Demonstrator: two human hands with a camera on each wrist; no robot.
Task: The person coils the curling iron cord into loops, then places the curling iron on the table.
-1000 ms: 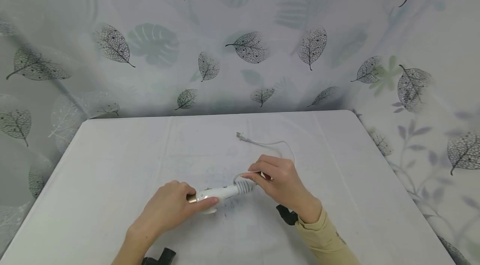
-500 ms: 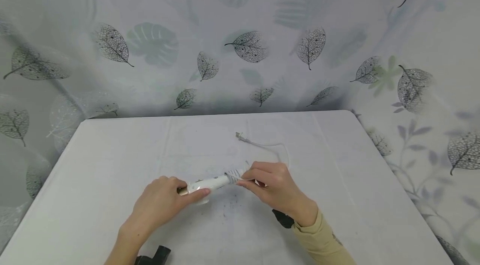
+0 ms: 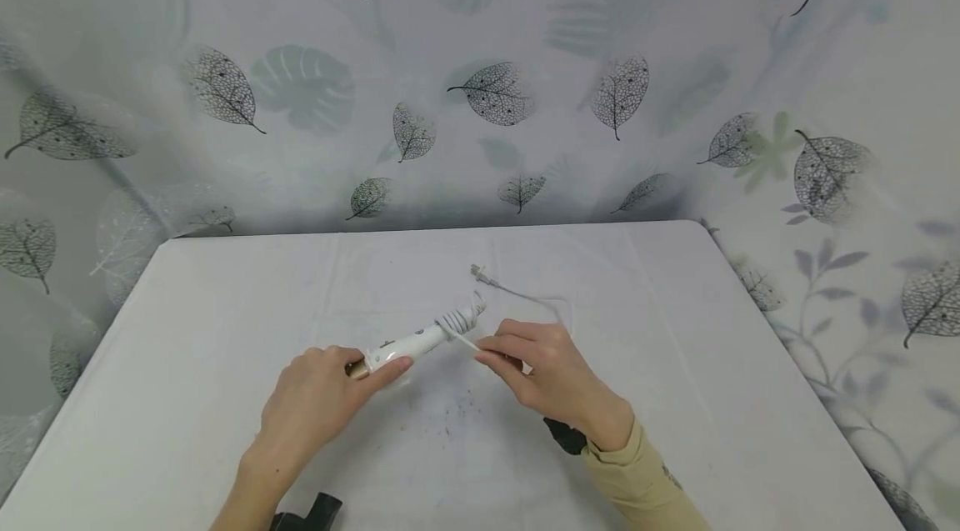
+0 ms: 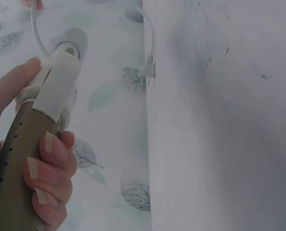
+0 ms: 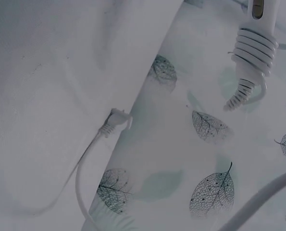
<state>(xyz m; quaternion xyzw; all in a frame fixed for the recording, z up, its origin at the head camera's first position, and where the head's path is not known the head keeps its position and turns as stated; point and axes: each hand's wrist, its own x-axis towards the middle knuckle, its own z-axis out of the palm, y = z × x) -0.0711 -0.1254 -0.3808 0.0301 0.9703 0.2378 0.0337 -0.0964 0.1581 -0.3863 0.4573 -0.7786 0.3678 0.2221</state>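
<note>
My left hand (image 3: 315, 398) grips a curling iron (image 3: 412, 344) by its brownish-gold barrel (image 4: 18, 163), thumb lying along the white part. Small holes run in a row down the barrel, and a white clamp lever (image 4: 60, 84) sits at its base. Around the far end of the white handle the white cord is wound in several turns (image 5: 255, 50). Between thumb and fingertips my right hand (image 3: 551, 368) pinches the cord (image 3: 465, 340), drawn taut from the coils. The loose end, with its two-pin plug (image 3: 480, 273), lies beyond the hands on the table.
A white-covered table (image 3: 247, 306) carries small dark specks (image 3: 457, 414) below the iron. Leaf-patterned cloth (image 3: 420, 31) rises behind and at both sides. Black wrist-worn gear (image 3: 307, 512) shows near the left wrist and more under the right.
The curling iron's handle end has swung up and away from the right hand, while the left hand shifted slightly left. The pinched cord has passed to the near side of the handle.
</note>
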